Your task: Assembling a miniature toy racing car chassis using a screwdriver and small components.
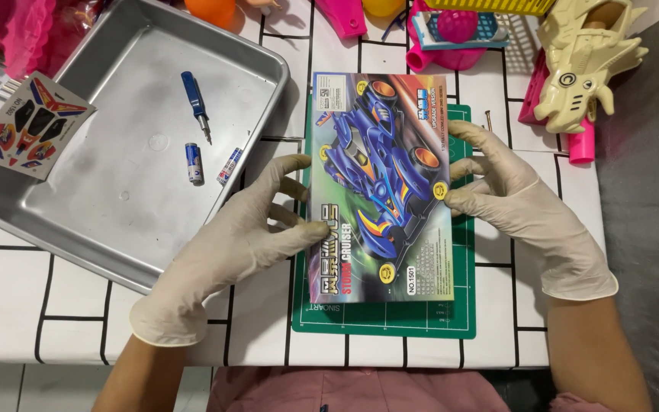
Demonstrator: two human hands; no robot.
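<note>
- On the counter's (24,297) left side sits a metal tray (116,221) holding a blue screwdriver (195,102) and two small batteries (194,163), with a sticker sheet (30,127) lying over its left rim.
- Both gloved hands grip a toy car box (381,187) by its long sides: the left hand (238,244) on the left edge, the right hand (512,202) on the right edge, fingers curled around it.
- Box lies flat over a green cutting mat (390,320), long axis running away from the person.
</note>
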